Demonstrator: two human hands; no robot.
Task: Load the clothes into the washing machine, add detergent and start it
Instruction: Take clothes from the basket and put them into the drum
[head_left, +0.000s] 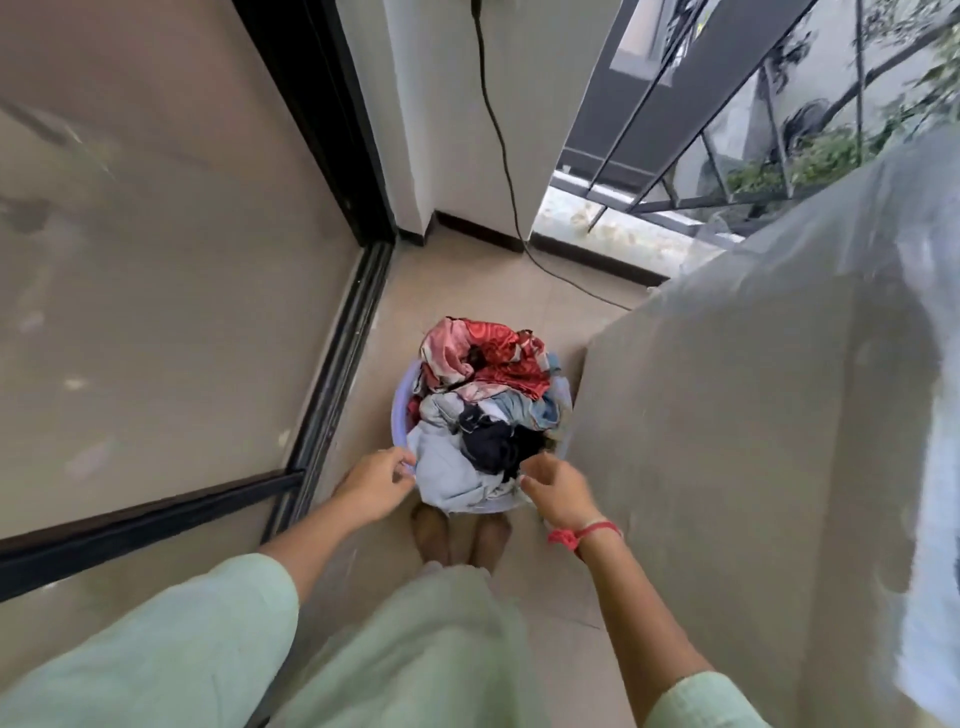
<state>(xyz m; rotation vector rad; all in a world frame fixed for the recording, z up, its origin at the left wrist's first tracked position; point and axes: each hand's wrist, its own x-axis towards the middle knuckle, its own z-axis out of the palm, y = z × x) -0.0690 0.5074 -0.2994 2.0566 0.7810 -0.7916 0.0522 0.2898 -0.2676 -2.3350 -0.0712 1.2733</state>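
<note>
A pale lilac round tub stands on the tiled floor in front of my bare feet, heaped with clothes: red patterned cloth at the far side, light blue and black pieces nearer me. My left hand grips the tub's near-left rim. My right hand, with a red thread on the wrist, holds the near-right rim beside the black garment. To the right stands a tall box shape under a translucent plastic cover, probably the washing machine; its lid and controls are hidden.
A dark-framed sliding glass door runs along the left. A black cable hangs down the white wall and trails across the floor behind the tub. Metal railings and plants lie beyond at the upper right.
</note>
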